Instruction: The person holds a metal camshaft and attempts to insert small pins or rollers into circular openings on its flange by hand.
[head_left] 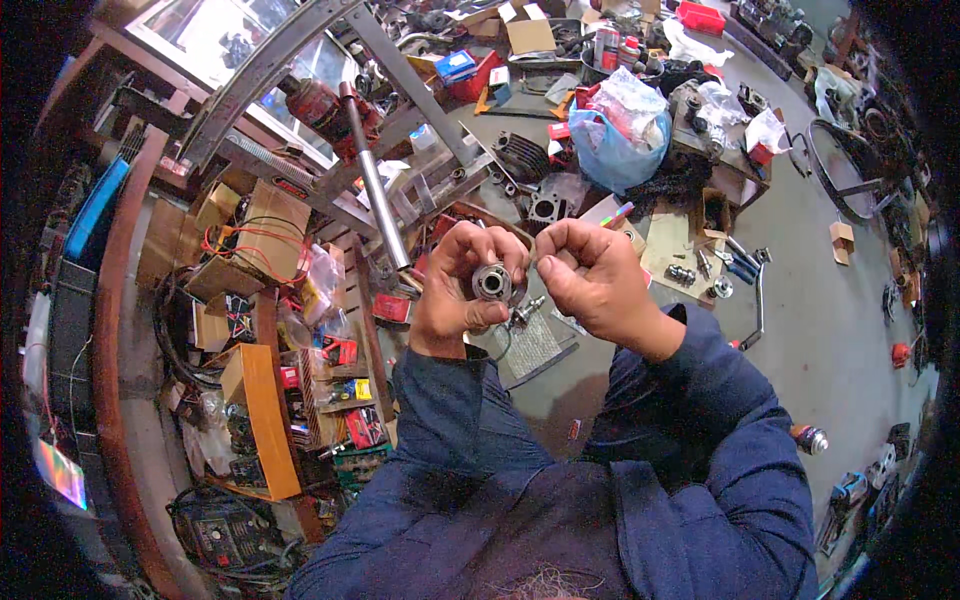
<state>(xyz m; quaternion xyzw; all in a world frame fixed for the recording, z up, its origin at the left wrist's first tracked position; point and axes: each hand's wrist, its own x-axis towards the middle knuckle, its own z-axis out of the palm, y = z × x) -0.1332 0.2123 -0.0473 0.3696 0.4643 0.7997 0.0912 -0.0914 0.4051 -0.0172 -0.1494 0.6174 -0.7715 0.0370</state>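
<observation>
In front of my chest, my left hand (462, 285) is closed round a small ring-shaped metal part (491, 283) with a dark hole in its middle; it resembles a bearing or hub. Just to its right, my right hand (592, 280) is raised with thumb and fingers pinched together. Whatever is in that pinch, if anything, is too small to make out. The two hands are close but apart. Below them, partly hidden by the left hand, a shiny metal shaft-like part (527, 311) lies on a pale textured mat (534, 350).
Cardboard (680, 240) holding small metal parts, blue-handled pliers (738, 267) and a long bent bar (762, 305) lie to the right. Ahead are an engine cylinder (549, 208) and a blue plastic bag (620, 150). A press frame with a steel bar (378, 195) and boxed shelves (265, 420) stand left.
</observation>
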